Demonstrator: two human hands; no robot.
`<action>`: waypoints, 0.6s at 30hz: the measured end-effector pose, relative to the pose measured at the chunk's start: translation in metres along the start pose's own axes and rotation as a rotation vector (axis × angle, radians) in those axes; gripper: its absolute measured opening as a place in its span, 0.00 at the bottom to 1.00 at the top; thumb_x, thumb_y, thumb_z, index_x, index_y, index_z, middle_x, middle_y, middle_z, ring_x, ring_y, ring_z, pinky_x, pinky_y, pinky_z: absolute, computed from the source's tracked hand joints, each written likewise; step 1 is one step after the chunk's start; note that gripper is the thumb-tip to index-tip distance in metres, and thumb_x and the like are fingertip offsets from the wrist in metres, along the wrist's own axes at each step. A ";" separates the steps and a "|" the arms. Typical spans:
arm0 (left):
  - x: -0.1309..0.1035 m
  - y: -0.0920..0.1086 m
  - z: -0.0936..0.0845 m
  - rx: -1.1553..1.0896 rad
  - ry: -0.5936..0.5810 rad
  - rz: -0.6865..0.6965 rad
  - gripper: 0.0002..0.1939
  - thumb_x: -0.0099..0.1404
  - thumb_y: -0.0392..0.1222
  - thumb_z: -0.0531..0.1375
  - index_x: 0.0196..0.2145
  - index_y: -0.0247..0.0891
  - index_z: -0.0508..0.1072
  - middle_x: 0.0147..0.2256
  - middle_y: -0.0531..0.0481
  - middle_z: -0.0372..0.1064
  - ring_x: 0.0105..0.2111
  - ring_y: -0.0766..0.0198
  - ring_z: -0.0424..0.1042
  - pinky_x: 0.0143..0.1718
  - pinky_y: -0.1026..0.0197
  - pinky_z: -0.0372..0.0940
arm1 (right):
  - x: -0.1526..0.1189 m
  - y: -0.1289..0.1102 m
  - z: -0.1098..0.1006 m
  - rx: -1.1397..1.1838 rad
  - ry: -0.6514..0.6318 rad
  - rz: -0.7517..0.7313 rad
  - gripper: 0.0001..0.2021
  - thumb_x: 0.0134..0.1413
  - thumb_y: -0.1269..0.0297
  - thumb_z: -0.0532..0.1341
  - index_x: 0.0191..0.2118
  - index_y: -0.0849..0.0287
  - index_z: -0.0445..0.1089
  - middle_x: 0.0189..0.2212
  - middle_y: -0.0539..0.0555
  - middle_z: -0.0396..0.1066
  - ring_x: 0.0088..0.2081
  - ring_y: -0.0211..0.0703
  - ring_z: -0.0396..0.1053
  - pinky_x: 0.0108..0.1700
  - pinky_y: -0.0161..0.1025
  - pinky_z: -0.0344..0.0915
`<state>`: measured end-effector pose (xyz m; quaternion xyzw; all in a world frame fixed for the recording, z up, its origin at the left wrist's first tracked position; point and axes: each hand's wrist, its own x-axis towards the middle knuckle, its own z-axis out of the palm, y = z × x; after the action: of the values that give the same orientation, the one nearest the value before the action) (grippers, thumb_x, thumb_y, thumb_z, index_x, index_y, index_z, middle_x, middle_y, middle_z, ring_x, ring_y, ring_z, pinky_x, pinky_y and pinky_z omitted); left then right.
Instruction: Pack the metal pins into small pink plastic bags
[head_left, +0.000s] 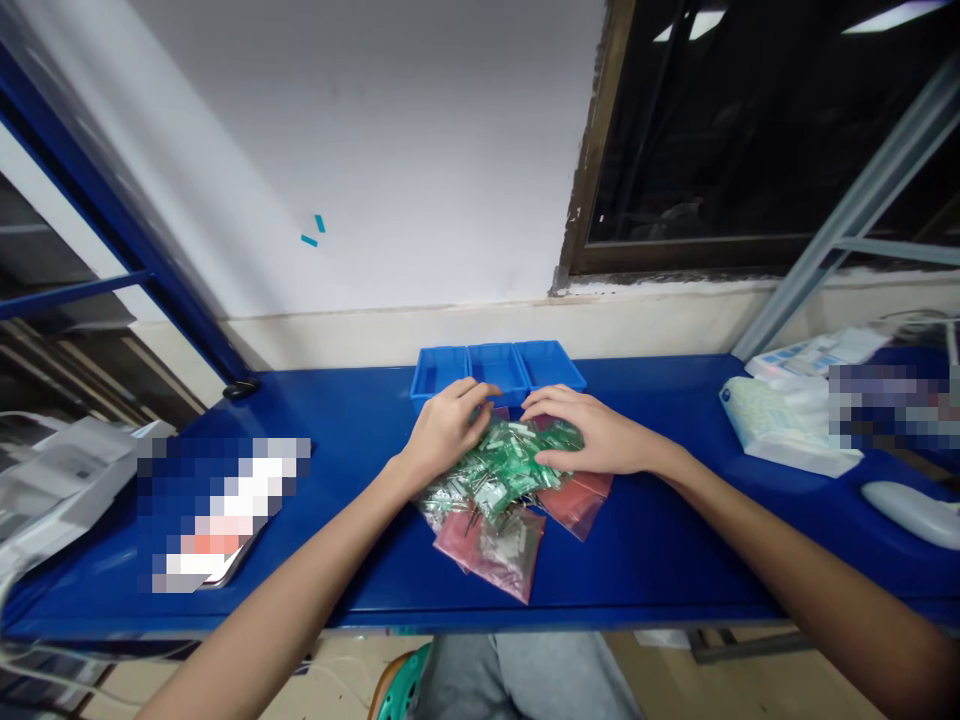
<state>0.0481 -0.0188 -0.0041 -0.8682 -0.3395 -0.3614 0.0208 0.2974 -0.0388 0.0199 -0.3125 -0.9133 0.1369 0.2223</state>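
Observation:
A loose pile of small plastic bags lies in front of me, with green bags [510, 465] in the middle. Small metal pieces show through the clear plastic, too small to name. Pink bags [495, 550] stick out at the front, and a red-pink bag [581, 500] lies at the right edge. My left hand [450, 425] rests over the pile's left side, fingers bent and apart from the thumb. Across from it, my right hand [589, 432] lies over the right side, its fingers and thumb spread around green bags. Neither hand visibly holds a bag.
Three joined blue bins [495, 370] stand just behind the pile on the blue table [352, 400]. A phone-like object [247, 500], partly blurred out, lies at left near a white box [60, 480]. At right are a tissue pack [787, 425] and a white rounded object [911, 512].

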 end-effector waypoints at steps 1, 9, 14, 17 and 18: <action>0.000 0.000 0.000 -0.004 0.005 0.010 0.13 0.72 0.35 0.51 0.49 0.37 0.72 0.39 0.45 0.70 0.37 0.62 0.70 0.38 0.58 0.68 | 0.001 0.000 0.001 0.008 0.024 0.001 0.19 0.54 0.56 0.66 0.51 0.52 0.70 0.53 0.57 0.69 0.56 0.53 0.65 0.57 0.54 0.63; -0.001 0.012 -0.006 -0.092 -0.072 0.106 0.16 0.69 0.35 0.55 0.54 0.40 0.68 0.46 0.44 0.65 0.43 0.60 0.69 0.44 0.56 0.70 | 0.005 0.001 0.013 0.032 0.252 0.078 0.15 0.57 0.58 0.64 0.49 0.55 0.70 0.49 0.58 0.70 0.51 0.51 0.69 0.54 0.52 0.65; -0.001 0.011 -0.004 -0.046 -0.046 0.106 0.11 0.72 0.36 0.53 0.49 0.38 0.70 0.45 0.43 0.65 0.44 0.59 0.69 0.44 0.55 0.70 | 0.005 -0.002 0.016 0.052 0.254 0.064 0.14 0.62 0.57 0.60 0.51 0.55 0.70 0.50 0.58 0.71 0.53 0.52 0.69 0.56 0.54 0.65; -0.001 0.009 -0.002 -0.069 0.022 0.092 0.08 0.74 0.38 0.53 0.47 0.38 0.70 0.43 0.45 0.68 0.43 0.60 0.69 0.44 0.56 0.69 | 0.005 -0.003 0.018 0.065 0.239 0.066 0.18 0.62 0.55 0.60 0.55 0.53 0.69 0.56 0.58 0.69 0.58 0.53 0.66 0.59 0.56 0.61; -0.001 0.009 -0.001 -0.084 0.044 0.089 0.08 0.74 0.39 0.53 0.46 0.38 0.70 0.41 0.45 0.69 0.42 0.61 0.69 0.44 0.56 0.69 | 0.005 -0.004 0.018 0.062 0.248 0.060 0.18 0.62 0.54 0.61 0.55 0.53 0.69 0.56 0.58 0.69 0.58 0.53 0.66 0.60 0.56 0.61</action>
<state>0.0521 -0.0265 -0.0018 -0.8744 -0.2846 -0.3930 0.0077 0.2828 -0.0405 0.0072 -0.3471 -0.8645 0.1318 0.3387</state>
